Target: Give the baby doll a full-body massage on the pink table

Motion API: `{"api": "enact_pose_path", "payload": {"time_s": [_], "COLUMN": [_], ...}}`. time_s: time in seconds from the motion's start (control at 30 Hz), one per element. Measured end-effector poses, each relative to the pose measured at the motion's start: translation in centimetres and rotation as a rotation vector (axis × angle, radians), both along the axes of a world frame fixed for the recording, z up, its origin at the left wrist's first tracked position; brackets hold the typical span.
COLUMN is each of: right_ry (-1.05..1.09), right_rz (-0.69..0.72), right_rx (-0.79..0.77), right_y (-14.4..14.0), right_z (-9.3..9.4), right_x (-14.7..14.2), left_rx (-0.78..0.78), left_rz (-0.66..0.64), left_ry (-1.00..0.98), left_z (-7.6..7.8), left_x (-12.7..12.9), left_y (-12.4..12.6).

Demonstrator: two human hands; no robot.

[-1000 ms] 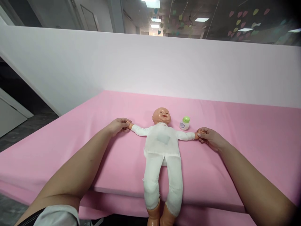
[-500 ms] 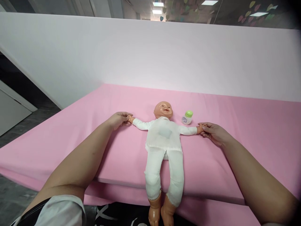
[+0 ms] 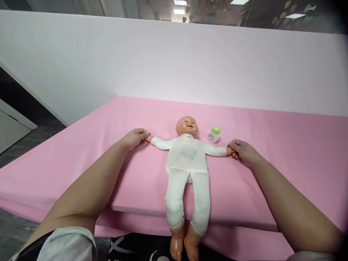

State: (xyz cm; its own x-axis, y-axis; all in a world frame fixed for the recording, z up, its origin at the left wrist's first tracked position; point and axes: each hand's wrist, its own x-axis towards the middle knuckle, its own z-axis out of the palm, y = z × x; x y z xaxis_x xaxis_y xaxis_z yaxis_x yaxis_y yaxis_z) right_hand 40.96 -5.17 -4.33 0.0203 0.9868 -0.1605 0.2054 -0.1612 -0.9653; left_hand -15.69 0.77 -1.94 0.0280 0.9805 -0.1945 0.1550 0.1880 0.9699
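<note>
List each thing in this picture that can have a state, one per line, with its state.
doll: lying face up, arms spread, feet past the mat's edge
left hand: closed on the doll's hand
right hand: closed on the doll's other hand
bottle: upright, green cap on
pink mat: flat

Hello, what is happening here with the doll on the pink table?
A person holds a baby doll by both of its hands. The left hand grips one doll hand and the right hand grips the other, so the doll's arms are spread wide. The doll lies on its back on the pink table, feet hanging over the near edge. A small bottle with a green cap stands beside its head.
</note>
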Motion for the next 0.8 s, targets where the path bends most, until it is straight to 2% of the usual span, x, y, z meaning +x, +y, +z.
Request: {"api": "enact_pose_path", "payload": {"time_s": [0.23, 0.43, 0.67, 0.8], "right_ry": [0.097, 0.207, 0.092, 0.049], "right_rz": [-0.007, 0.079, 0.128, 0.08], "right_rx": [0.01, -0.027, -0.012, -0.012], "right_y": [-0.1, -0.5, -0.5, -0.5], "right_z": [0.3, 1.1, 1.1, 1.0], "right_x": [0.1, 0.7, 0.4, 0.0], "left_rx": [-0.029, 0.004, -0.011, -0.001], "left_rz": [0.05, -0.058, -0.061, -0.056], "left_ry": [-0.022, -0.073, -0.033, 0.029], "left_z": [0.2, 0.5, 0.8, 0.9], "left_x": [0.4, -0.2, 0.0, 0.4], "left_y": [0.0, -0.5, -0.6, -0.8]}}
